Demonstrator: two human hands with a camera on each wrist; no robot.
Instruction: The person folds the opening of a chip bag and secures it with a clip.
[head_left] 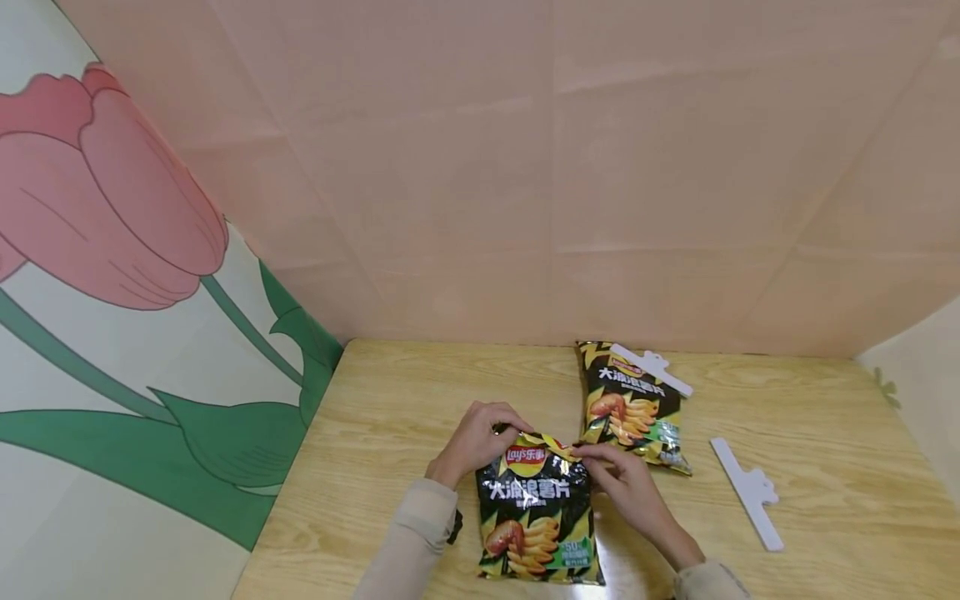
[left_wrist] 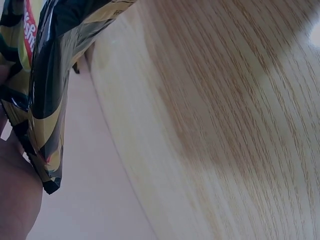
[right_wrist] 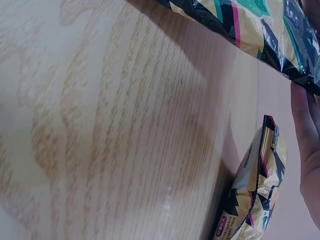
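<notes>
In the head view, a black and yellow bag of potato chips [head_left: 534, 508] faces up near the table's front. Its top edge is folded over, showing a yellow and red strip. My left hand [head_left: 476, 437] pinches the top left corner, thumb and fingers at the fold. At the top right corner, my right hand [head_left: 626, 487] grips the same edge between thumb and fingers. The left wrist view shows the bag's crumpled edge [left_wrist: 47, 95] beside part of the left hand [left_wrist: 17, 190]. In the right wrist view, fingers [right_wrist: 304, 117] meet the bag's edge [right_wrist: 270, 37].
Behind the right hand lies a second chip bag [head_left: 626, 412], with a white sealing clip [head_left: 652, 369] across its top. Another white clip [head_left: 747, 493] rests on the wooden table [head_left: 847, 467] to the right. A pink-covered wall [head_left: 555, 208] stands behind the table.
</notes>
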